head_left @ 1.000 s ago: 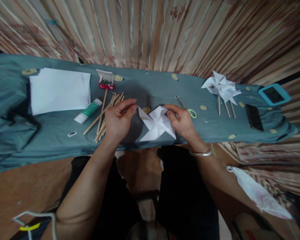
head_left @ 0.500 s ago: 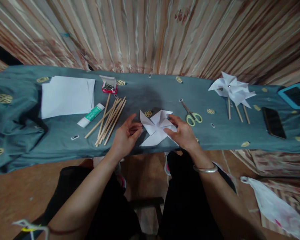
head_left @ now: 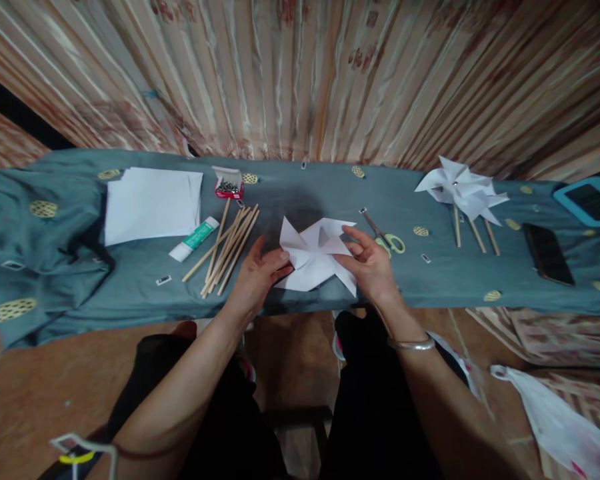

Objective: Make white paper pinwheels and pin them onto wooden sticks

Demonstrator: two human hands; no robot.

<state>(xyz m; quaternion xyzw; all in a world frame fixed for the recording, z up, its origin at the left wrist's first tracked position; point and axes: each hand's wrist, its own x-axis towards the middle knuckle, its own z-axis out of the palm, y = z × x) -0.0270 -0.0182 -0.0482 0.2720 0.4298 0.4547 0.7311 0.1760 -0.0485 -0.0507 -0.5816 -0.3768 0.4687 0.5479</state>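
Work at the near edge of a table with a green-grey cloth (head_left: 325, 193). The white paper pinwheel (head_left: 313, 257) is between the two hands, close to the table's front edge, its blades folded and raised. No fastener shows at its centre.

Left hand (head_left: 260, 277): narrow, thumb and fingers pinching the pinwheel's left side. Right hand (head_left: 373, 267): curved, thumb and fingers set apart along the right-hand blades, holding that side.

Risks (judgement): with no fastener visible, the folds could spring open if the fingers at the centre-facing edges loosen. Uneven pull between the hands could crease or tear a blade. Being so near the front edge, the sheet could slip off if both grips eased together.

Containers: a small red-and-white cardboard box (head_left: 229, 189), lid up, holds a heap of shiny metal pieces; probably thumbtacks, though too small to be sure. A green-and-white tube (head_left: 195, 239) lies beside the loose wooden sticks (head_left: 233, 250).

Surroundings: stacked white paper sheets (head_left: 153, 203) at far left; green-handled scissors (head_left: 384, 235) just right of the right hand; overlapping stick-mounted pinwheels (head_left: 460, 187) farther right, near a dark smartphone (head_left: 547, 253).
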